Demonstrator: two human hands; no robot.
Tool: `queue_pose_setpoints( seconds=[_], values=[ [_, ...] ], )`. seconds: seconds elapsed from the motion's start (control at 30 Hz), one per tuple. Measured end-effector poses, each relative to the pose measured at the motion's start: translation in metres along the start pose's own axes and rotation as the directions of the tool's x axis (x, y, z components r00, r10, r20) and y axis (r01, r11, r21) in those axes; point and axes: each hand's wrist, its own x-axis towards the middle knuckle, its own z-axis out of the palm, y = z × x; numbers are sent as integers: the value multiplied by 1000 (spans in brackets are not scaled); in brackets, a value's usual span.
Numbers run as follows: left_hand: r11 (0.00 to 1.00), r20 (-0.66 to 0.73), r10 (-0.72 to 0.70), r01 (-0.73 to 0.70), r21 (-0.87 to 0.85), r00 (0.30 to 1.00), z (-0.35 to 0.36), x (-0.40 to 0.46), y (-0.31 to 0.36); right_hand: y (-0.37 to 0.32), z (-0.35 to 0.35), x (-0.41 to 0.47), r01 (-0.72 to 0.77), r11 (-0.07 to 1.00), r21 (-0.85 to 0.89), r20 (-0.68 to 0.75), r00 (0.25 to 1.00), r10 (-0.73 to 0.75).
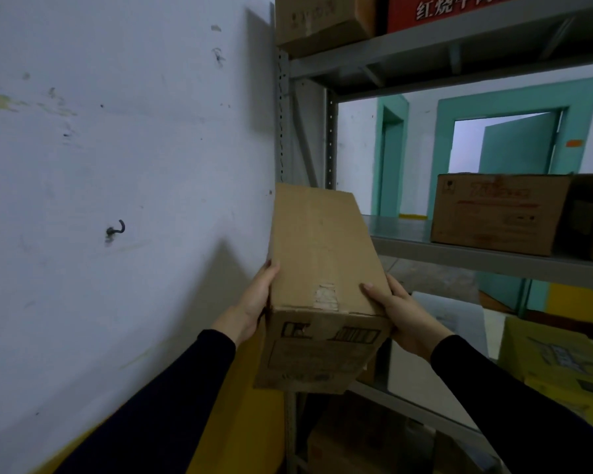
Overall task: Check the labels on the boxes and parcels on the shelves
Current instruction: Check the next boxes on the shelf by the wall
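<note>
Your left hand (254,299) and right hand (399,313) grip a plain cardboard box (319,268) by its sides — tilted, far end by the grey shelf (459,254) — torn tape patch on top.

Plain brown cardboard box (317,265) with dark printed blocks and faint text on its near face, and a whitish torn tape patch on the top edge. Black long sleeves (172,401) on both arms. Pale bluish-white wall (117,148) with dark scuffs, greenish smears and a yellow band along the bottom. Grey metal shelving (459,46) with perforated uprights. Brown carton with red printing (497,213) on the middle shelf. Red box with white Chinese characters (442,8) on the top shelf beside another tan carton (319,18). Yellow box with dark print (555,357) lower right. Teal-green door frames (514,104) and door against a white wall.
</note>
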Motion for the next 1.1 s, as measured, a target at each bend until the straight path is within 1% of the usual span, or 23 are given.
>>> queue_pose_setpoints(
  seconds=[0.07, 0.1, 0.13, 0.17, 0.2, 0.23, 0.27, 0.3, 0.33, 0.4, 0.47, 0.5, 0.53, 0.57, 0.63, 0.7, 0.73, 0.8, 0.87, 0.93, 1.0, 1.03, 1.1],
  values=[
    [996, -1, 20, -20, 88, 1000, 1, -4, 15, -3, -4, 0, -21, 995, 102, -30, 999, 24],
    [981, -19, 49, -45, 189, 999, -6, -3, 18, -3, -7, -1, -35, 987, 157, -30, 999, 40],
    [947, -68, 82, -56, 315, 994, -17, -2, 19, -3, -11, -1, -52, 977, 206, -21, 998, 58],
    [892, -149, 90, -13, 451, 985, -30, 1, 18, -3, -17, -2, -70, 963, 259, -6, 997, 74],
    [846, -254, 84, 66, 529, 963, -48, 0, 13, -2, -21, -5, -88, 947, 310, 14, 996, 88],
    [846, -339, 47, 143, 513, 940, -65, 0, 7, -1, -26, -8, -95, 930, 355, 36, 995, 88],
    [895, -381, -55, 215, 391, 923, -76, -4, 4, -1, -30, -9, -92, 918, 387, 49, 996, 79],
    [944, -354, -151, 241, 225, 923, -84, -4, -1, -1, -34, -11, -83, 909, 408, 52, 996, 67],
    [965, -269, -224, 252, 72, 937, -87, -6, -3, -2, -35, -12, -71, 912, 404, 50, 997, 55],
    [971, -161, -221, 202, -127, 962, -82, -4, -5, -9, -33, -13, -11, 953, 303, 4, 1000, 11],
    [971, -176, -181, 147, -186, 968, -76, 1, -8, -19, -32, -9, 116, 992, 40, -139, 984, -109],
    [973, -195, -171, 135, -185, 966, -71, 1, -7, -26, -29, -10, 167, 978, -123, -209, 959, -190],
    [977, -207, -162, 128, -169, 965, -69, 0, -6, -34, -24, -15, 216, 950, -226, -251, 929, -271],
    [980, -216, -164, 134, -145, 962, -68, 0, -6, -42, -16, -20, 271, 928, -257, -254, 907, -335],
    [983, -218, -164, 140, -119, 962, -65, 1, -6, -54, -1, -29, 337, 890, -307, -162, 903, -397],
    [987, -231, -154, 139, -78, 961, -63, 1, -5, -55, 11, -29, 316, 872, -373, -78, 926, -369],
    [988, -235, -154, 143, -62, 960, -60, 1, -5, -52, 11, -26, 287, 877, -385, -88, 935, -345],
    [988, -239, -150, 152, -9, 959, -54, -1, -3, -44, 8, -17, 237, 909, -343, -173, 935, -309],
    [993, -237, -101, 111, 31, 966, -47, -2, 3, -38, 3, -10, 187, 946, -264, -285, 922, -262],
    [998, -226, -26, 37, 42, 974, -45, -4, 17, -37, -3, -5, 135, 980, -143, -362, 915, -179],
    [1000, -207, 5, -5, -2, 978, -52, -1, 29, -37, -12, -2, 104, 994, 28, -399, 913, -85],
    [1000, -218, 9, -4, 23, 976, -58, 1, 31, -36, -15, -1, 101, 987, 126, -401, 915, -42],
    [979, -305, -101, 149, 138, 947, -68, 1, 22, -26, -19, 0, 94, 953, 287, -372, 928, 20]
  ],
)
